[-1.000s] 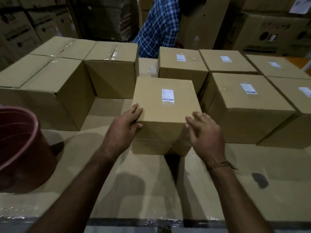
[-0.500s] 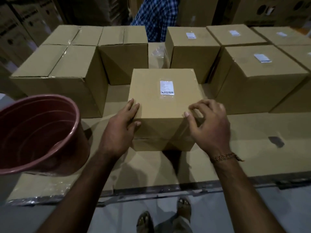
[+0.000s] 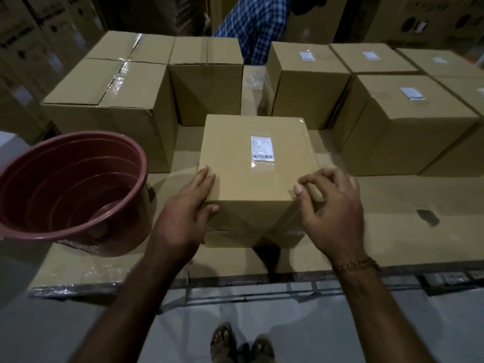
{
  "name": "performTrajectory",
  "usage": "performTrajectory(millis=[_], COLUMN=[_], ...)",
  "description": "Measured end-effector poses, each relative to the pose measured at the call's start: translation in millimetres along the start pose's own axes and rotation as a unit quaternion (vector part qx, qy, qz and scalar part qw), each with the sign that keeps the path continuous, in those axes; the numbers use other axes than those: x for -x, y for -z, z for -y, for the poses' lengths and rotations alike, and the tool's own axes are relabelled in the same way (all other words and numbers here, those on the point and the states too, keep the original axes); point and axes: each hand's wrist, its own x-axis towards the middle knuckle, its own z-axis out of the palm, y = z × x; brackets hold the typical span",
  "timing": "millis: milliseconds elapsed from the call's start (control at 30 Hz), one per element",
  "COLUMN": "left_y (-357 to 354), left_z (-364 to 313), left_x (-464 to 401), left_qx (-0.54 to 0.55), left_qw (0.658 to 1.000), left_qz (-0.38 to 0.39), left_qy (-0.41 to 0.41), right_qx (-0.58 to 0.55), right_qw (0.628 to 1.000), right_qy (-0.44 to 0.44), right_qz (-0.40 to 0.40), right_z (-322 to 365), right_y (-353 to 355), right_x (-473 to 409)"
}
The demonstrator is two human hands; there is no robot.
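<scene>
Box [image 3: 251, 184] has slid closer to the surface's [image 3: 392, 237] near edge. Left hand [image 3: 187, 213] presses flat-fingered on its left side; right hand [image 3: 332, 205] curls over the top right edge, likely clamping it to pull.

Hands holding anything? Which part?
The labelled box: left hand presses flat against its near-left corner, right hand curls its fingers over the near-right top edge.

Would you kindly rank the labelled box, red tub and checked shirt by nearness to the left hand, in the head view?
1. Labelled box, touching the left hand.
2. Red tub, to the left.
3. Checked shirt, far back.
</scene>
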Motion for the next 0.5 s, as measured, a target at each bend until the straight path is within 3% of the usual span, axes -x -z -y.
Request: performTrajectory(millis=[500], left_y=[-6.9], left_z=[-33.3], left_x=[29.9], left_qx=[-0.046], left_qw=[0.998], left_qz=[-0.007], left_qy=[0.041], right_qx=[0.000], right_qw=[0.999], right_qy=[0.025], right_qz=[0.043], right_z=[-15.9], right_y=[20.0], right_x=[0.1])
